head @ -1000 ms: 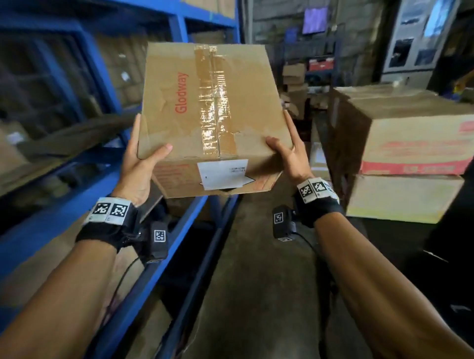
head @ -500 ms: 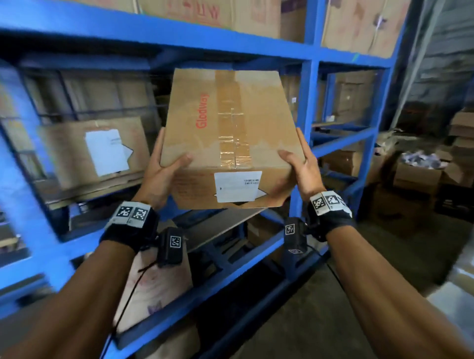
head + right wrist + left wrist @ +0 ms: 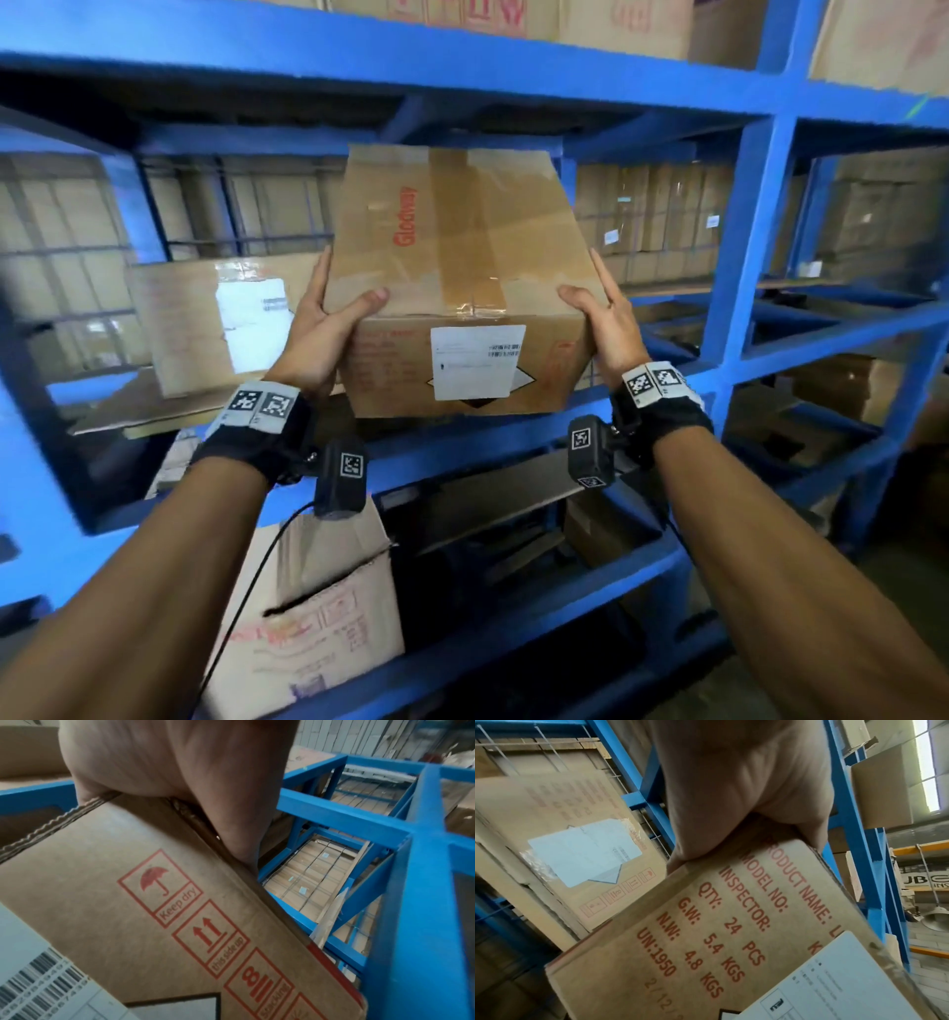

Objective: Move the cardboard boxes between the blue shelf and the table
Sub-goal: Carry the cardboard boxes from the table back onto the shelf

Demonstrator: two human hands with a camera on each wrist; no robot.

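A brown cardboard box (image 3: 462, 267), taped on top with red "Glodway" print and a white label, is held up in front of the middle bay of the blue shelf (image 3: 462, 67). My left hand (image 3: 334, 313) grips its left near corner, thumb on top and fingers along the side. My right hand (image 3: 598, 318) grips the right near corner the same way. The left wrist view shows the box's printed side (image 3: 731, 933) under the left hand (image 3: 744, 791). In the right wrist view the right hand (image 3: 180, 760) holds the box's edge (image 3: 154, 902).
Another labelled box (image 3: 205, 318) stands in the same bay at the left. An open box (image 3: 318, 616) sits on the level below. A blue upright (image 3: 744, 246) bounds the bay on the right. More boxes fill the top shelf and the bays behind.
I have turned from the stacked boxes on the right to face the blue shelf. The held box has moved with both hands up to the middle bay.
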